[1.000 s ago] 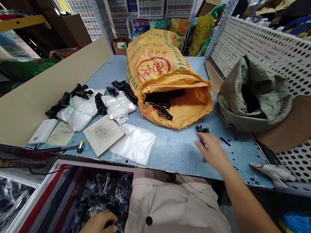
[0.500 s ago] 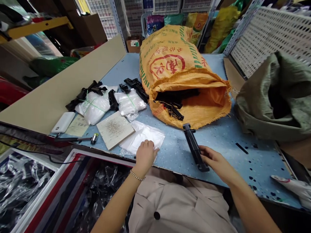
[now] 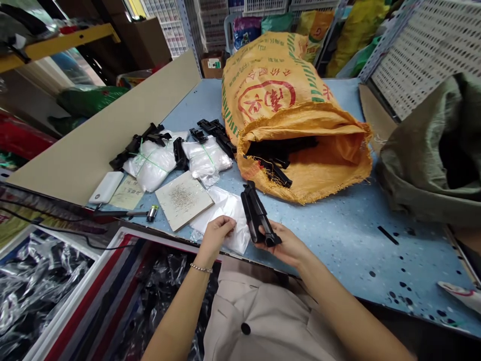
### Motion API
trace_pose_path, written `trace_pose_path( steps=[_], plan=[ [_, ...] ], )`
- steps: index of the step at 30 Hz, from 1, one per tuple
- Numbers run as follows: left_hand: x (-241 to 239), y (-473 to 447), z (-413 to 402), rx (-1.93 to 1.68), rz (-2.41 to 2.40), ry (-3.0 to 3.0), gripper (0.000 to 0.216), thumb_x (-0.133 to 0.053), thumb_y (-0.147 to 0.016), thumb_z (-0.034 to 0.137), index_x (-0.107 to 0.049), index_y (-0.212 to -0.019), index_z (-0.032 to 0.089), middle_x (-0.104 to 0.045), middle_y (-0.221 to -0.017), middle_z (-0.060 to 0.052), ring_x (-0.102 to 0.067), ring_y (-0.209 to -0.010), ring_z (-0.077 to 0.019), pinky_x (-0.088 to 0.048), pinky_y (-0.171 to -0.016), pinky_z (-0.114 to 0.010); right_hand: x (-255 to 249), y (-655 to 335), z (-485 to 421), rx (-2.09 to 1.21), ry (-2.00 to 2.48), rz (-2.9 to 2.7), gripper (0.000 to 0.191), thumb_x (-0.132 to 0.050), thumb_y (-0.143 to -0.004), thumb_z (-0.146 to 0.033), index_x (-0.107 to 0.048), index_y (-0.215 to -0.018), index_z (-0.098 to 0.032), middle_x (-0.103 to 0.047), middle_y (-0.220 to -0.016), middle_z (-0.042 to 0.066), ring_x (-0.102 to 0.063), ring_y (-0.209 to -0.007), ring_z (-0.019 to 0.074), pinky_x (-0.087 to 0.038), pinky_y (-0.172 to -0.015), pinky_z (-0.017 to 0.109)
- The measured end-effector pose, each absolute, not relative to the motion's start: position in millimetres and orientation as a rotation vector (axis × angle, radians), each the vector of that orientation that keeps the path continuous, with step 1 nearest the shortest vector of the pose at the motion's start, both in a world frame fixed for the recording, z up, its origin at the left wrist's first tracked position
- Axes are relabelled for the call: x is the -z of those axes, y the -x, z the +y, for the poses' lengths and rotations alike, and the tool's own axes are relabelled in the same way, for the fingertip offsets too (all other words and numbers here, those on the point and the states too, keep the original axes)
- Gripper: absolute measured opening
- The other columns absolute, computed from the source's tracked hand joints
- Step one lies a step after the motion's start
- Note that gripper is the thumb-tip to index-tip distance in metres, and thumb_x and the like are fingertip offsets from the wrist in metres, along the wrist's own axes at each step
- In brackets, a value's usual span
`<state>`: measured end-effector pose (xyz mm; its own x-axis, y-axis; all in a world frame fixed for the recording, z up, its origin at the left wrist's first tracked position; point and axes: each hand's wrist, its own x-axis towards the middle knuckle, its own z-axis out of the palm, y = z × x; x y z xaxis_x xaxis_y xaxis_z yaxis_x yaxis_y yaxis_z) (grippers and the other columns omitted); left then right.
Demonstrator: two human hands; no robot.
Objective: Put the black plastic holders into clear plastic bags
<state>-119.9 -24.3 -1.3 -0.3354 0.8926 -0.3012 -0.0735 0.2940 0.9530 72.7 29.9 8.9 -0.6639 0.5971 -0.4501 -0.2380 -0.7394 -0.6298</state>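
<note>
the right hand (image 3: 287, 244) has its fingers closed around the near end of a black plastic part (image 3: 250, 215), held up just over the front of the worktop (image 3: 338, 230), its far end pointing toward the yellow woven sack (image 3: 270, 95). the part seems to be made of two long bars side by side, so a hold that takes in both, thumb on one side and fingers on the other, should be steadier than a pinch on one bar.

the left hand (image 3: 216, 233) is at the flat clear plastic bags (image 3: 227, 203), thumb and forefinger close together near the front edge; whether any film is caught between them cannot be told. thin film like this probably clings sheet to sheet, so rubbing a free corner until one layer slides is a surer way to part it than tugging at the pile. the speckled square slab (image 3: 184, 200) is at the left side of the bags and may be weighing them down, so work from the right or front edge.

the ends of the part look angular and could snag the film: move them slowly near it. the hammer (image 3: 131, 214) lies well apart on the left, out of the way of both wrists.
</note>
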Motion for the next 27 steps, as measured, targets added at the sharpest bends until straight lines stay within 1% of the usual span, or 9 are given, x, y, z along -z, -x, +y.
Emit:
trace_pose_path(
  steps=[3,5,8,10,14,18,20,24,27],
  plan=[
    [6,117,-24,-1.325,1.588,-0.721,0.024,-0.069,-0.066,0.038,-0.058,-0.069,0.016,-0.058,-0.06,0.002,-0.052,-0.054,-0.0101,-0.04,-0.057,-0.023,-2,-55,30,-2.446,0.858,-0.603,0.027,-0.077,-0.073,-0.022,-0.067,-0.097,-0.013,-0.07,-0.092,0.006,-0.064,-0.072,0.0107,-0.057,-0.066,0.022],
    [9,116,-24,-1.4,1.611,-0.688,0.023,-0.067,-0.068,0.033,-0.055,-0.08,0.017,-0.06,-0.067,0.002,-0.057,-0.06,-0.0111,-0.043,-0.063,-0.024,4,-46,31,-2.491,0.821,-0.499,0.023,-0.074,-0.076,-0.02,-0.066,-0.096,-0.011,-0.071,-0.097,0.009,-0.065,-0.072,0.0107,-0.057,-0.065,0.02],
    [12,115,-23,-1.473,1.591,-0.667,0.033,-0.064,-0.071,0.028,-0.05,-0.099,0.019,-0.06,-0.074,0.002,-0.061,-0.069,-0.0126,-0.046,-0.068,-0.025,14,-41,33,-2.53,0.797,-0.359,0.016,-0.068,-0.08,-0.017,-0.065,-0.094,-0.011,-0.072,-0.099,0.01,-0.067,-0.07,0.0105,-0.057,-0.062,0.018],
    [13,115,-24,-1.481,1.545,-0.681,0.041,-0.066,-0.07,0.026,-0.048,-0.106,0.019,-0.06,-0.075,0.003,-0.061,-0.07,-0.0127,-0.046,-0.068,-0.025,16,-42,33,-2.541,0.783,-0.321,0.013,-0.066,-0.082,-0.016,-0.064,-0.093,-0.011,-0.072,-0.099,0.01,-0.067,-0.07,0.0109,-0.058,-0.062,0.018],
    [13,114,-25,-1.517,1.624,-0.723,0.041,-0.072,-0.065,0.022,-0.049,-0.099,0.02,-0.053,-0.066,0.007,-0.053,-0.06,-0.0087,-0.041,-0.061,-0.021,13,-48,30,-2.572,0.711,-0.417,0.015,-0.069,-0.08,-0.018,-0.064,-0.093,-0.012,-0.071,-0.1,0.01,-0.068,-0.074,0.0132,-0.059,-0.063,0.02],
    [9,117,-26,-1.505,1.587,-0.752,0.038,-0.074,-0.061,0.02,-0.047,-0.088,0.02,-0.052,-0.066,0.007,-0.051,-0.06,-0.0083,-0.041,-0.061,-0.021,9,-46,32,-2.489,0.812,-0.544,0.012,-0.074,-0.074,-0.016,-0.065,-0.082,-0.014,-0.068,-0.075,0.002,-0.065,-0.065,0.012,-0.059,-0.058,0.022],
    [4,126,-29,-1.549,1.531,-0.715,0.037,-0.075,-0.06,0.02,-0.045,-0.082,0.02,-0.054,-0.07,0.006,-0.053,-0.063,-0.0084,-0.042,-0.065,-0.022,9,-47,38,-2.412,0.861,-0.538,0.012,-0.075,-0.072,-0.016,-0.064,-0.074,-0.015,-0.066,-0.07,0.001,-0.063,-0.061,0.0111,-0.058,-0.055,0.021],
    [-3,141,-35,-1.607,1.512,-0.715,0.037,-0.075,-0.06,0.021,-0.04,-0.072,0.02,-0.053,-0.072,0.005,-0.053,-0.068,-0.0094,-0.042,-0.069,-0.023,6,-56,46,-2.364,0.895,-0.538,0.013,-0.076,-0.072,-0.018,-0.065,-0.076,-0.014,-0.068,-0.077,0.003,-0.064,-0.066,0.0117,-0.056,-0.054,0.019],
    [-1,134,-35,-1.503,1.613,-0.873,0.033,-0.073,-0.063,0.021,-0.04,-0.069,0.02,-0.052,-0.07,0.005,-0.049,-0.065,-0.0094,-0.041,-0.067,-0.024,1,-54,39,-2.449,0.844,-0.616,0.015,-0.076,-0.073,-0.021,-0.067,-0.082,-0.014,-0.068,-0.081,0.004,-0.065,-0.07,0.0134,-0.058,-0.058,0.021]
  ],
)
